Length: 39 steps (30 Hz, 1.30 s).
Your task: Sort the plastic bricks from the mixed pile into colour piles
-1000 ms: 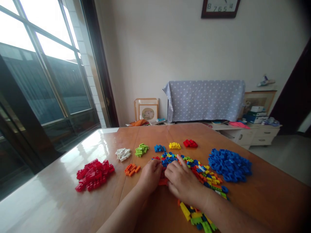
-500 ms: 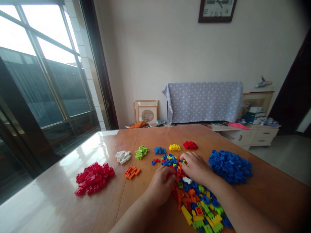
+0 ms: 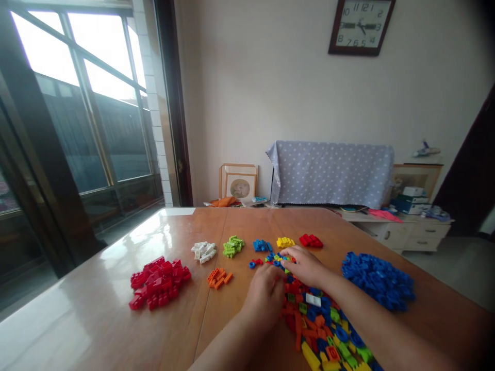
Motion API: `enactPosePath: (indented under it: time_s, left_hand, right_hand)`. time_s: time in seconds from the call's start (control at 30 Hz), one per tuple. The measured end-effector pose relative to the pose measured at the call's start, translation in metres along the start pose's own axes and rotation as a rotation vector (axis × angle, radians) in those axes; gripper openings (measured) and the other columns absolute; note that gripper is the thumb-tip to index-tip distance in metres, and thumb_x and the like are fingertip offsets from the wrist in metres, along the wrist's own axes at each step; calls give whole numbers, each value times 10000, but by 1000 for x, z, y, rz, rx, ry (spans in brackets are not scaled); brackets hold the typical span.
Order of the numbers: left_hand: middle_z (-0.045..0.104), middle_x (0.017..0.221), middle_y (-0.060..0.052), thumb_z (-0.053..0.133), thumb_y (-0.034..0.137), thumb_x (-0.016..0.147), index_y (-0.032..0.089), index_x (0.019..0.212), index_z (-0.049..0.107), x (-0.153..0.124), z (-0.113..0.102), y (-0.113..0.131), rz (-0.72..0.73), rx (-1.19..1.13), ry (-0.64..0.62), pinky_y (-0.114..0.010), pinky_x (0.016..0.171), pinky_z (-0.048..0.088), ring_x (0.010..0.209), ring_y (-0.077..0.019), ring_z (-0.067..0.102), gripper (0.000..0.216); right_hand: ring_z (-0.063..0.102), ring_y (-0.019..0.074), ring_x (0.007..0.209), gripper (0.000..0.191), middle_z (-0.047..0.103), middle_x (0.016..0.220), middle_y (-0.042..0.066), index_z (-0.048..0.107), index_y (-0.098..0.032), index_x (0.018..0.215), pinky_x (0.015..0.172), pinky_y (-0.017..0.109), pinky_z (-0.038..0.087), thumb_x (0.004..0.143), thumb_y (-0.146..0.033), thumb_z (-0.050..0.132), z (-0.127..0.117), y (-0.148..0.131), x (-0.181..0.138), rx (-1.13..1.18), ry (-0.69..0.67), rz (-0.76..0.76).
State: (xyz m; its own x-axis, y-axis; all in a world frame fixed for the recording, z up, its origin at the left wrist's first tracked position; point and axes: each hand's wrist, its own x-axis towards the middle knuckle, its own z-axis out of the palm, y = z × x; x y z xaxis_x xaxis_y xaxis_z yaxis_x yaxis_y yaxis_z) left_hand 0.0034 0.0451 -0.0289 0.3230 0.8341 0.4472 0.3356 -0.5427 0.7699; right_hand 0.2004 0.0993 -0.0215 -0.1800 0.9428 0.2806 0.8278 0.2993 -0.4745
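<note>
A mixed pile of toy building bricks (image 3: 320,319), in orange, yellow, green, blue and red, spreads over the table in front of me. At its left edge my left hand (image 3: 266,294) has its fingers curled down; whatever they hold is hidden. My right hand (image 3: 304,265) reaches over the far part of the pile, thumb and fingers apart, touching or just above small bricks. A white brick (image 3: 313,299) lies on the pile below the right hand. Beyond the hands are small blue round pieces (image 3: 252,265).
Sorted heaps lie around: red bricks (image 3: 160,283) left, blue bricks (image 3: 377,281) right. Smaller groups are white (image 3: 203,251), light green (image 3: 233,246), orange (image 3: 219,277), blue (image 3: 262,245), yellow (image 3: 285,242) and red (image 3: 311,240). The wooden table (image 3: 96,309) has its far edge before a low cabinet (image 3: 417,234).
The view has tilted up, so everything sits lower and further right. My right hand has shifted left over the pile, closer to my left hand, which stays at the pile's left edge.
</note>
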Motion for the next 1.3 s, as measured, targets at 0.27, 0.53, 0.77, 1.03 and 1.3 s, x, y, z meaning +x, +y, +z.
enactPosePath:
  time_s: [0.27,0.53,0.77,1.03,1.3]
  left_hand:
    - [638,1240,-124,443,200,874,154,1228,602,16,-10,-41,-310,5,296,-348,1023,437,1182,-232,575,390]
    - [464,1501,-208,433,255,911,68,1455,448,15,-10,-47,-308,253,43,-423,1173,286,1432,-306,376,575]
    - [599,1357,-175,436,242,916,121,1394,494,16,-14,-45,-358,145,106,-376,1091,377,1280,-273,539,496]
    - [612,1290,-155,491,180,869,153,1306,518,18,-9,-59,-353,101,189,-352,1024,425,1220,-247,562,439]
    - [607,1273,-161,503,243,887,150,1305,509,17,-11,-55,-343,122,170,-361,952,442,1164,-268,574,428]
  right_hand:
    - [592,253,1151,396,682,1201,95,721,-241,1140,1010,353,419,878,-508,589,21,-8,38,-115,-137,-64]
    - [600,233,1070,281,683,1148,65,733,-236,1057,947,315,430,848,-390,626,29,-29,25,-120,-236,-165]
    - [613,226,1017,194,706,1065,47,732,-218,952,914,297,450,798,-257,620,7,-61,-4,-4,-356,-302]
    - [641,168,902,226,731,934,0,710,-217,914,788,241,458,842,-222,496,3,-23,28,59,-129,13]
    - [618,164,824,208,712,861,2,702,-226,867,670,228,385,750,-147,549,27,3,60,-83,-98,113]
